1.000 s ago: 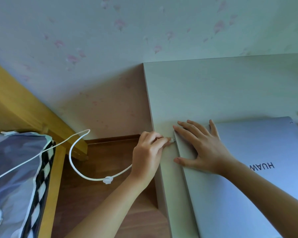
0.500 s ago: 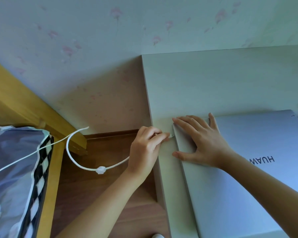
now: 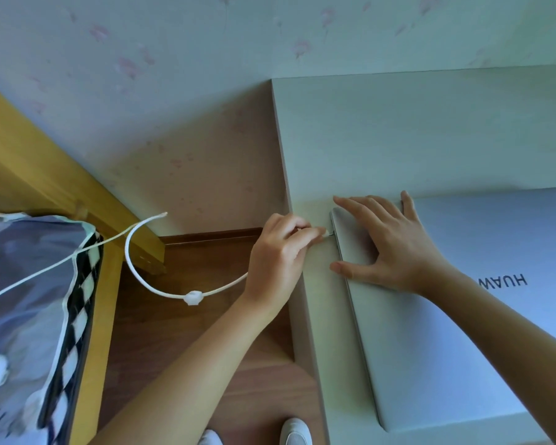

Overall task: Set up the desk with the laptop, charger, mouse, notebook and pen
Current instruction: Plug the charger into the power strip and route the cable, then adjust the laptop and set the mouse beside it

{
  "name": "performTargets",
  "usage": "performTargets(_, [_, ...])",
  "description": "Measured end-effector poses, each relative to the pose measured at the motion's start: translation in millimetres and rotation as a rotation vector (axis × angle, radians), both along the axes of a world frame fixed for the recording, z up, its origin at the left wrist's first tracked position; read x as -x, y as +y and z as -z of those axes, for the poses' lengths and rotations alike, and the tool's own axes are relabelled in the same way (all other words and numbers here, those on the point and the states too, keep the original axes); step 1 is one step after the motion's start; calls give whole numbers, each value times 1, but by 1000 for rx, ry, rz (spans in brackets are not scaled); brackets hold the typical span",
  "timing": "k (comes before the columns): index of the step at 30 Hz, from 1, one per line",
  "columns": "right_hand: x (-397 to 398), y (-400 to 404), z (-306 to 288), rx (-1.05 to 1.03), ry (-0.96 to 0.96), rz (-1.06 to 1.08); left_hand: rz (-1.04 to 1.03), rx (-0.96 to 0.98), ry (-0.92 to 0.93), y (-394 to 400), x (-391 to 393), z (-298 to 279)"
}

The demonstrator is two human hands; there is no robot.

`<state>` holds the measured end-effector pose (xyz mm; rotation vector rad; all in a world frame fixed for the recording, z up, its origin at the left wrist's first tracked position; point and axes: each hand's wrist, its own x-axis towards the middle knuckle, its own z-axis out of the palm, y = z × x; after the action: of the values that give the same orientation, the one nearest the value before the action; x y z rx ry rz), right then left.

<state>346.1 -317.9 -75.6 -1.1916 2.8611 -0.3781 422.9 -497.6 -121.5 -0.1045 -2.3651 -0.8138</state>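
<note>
Head view | closed silver laptop (image 3: 446, 316) lay on pale desk (image 3: 414, 133) | right hand (image 3: 389, 242) spread flat on lid | left hand (image 3: 280, 252) pinched white charger plug (image 3: 326, 233) at laptop's edge | step: plugging in; next likely needs straight push.

The white plug (image 3: 327, 233) at the end of the thin white charger cable (image 3: 161, 285) is almost wholly covered by the fingertips of the left hand (image 3: 278, 258); whether it is seated in the port cannot be determined. The cable's far run leaves the frame at the left edge. The closed silver laptop (image 3: 446, 364) is cut off by the right edge, and its lid lettering is truncated there. The right hand (image 3: 387, 244) covers the lid's near corner. The blue patterned bedding with checkered trim (image 3: 29, 300) is cropped at left and bottom. White shoes (image 3: 294, 433) are cropped at the bottom edge.
</note>
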Motion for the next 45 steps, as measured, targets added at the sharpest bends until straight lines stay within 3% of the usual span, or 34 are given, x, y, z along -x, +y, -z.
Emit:
performTargets(19, [0, -3, -5, 50, -91, 26, -61, -122, 127, 1, 17, 14])
performTargets(26, [1, -5, -4, 44, -78, 15, 24, -114, 161, -3, 18, 15])
performTargets(36, [2, -6, -3, 31, -59, 11, 23, -165, 124, 0, 28, 11])
performTargets(39, [0, -5, -2, 48, -44, 11, -11, -106, 74, 2, 25, 9])
performTargets(45, [-6, -2, 1, 100, 51, 47, -73, 233, -90, 10, 20, -4])
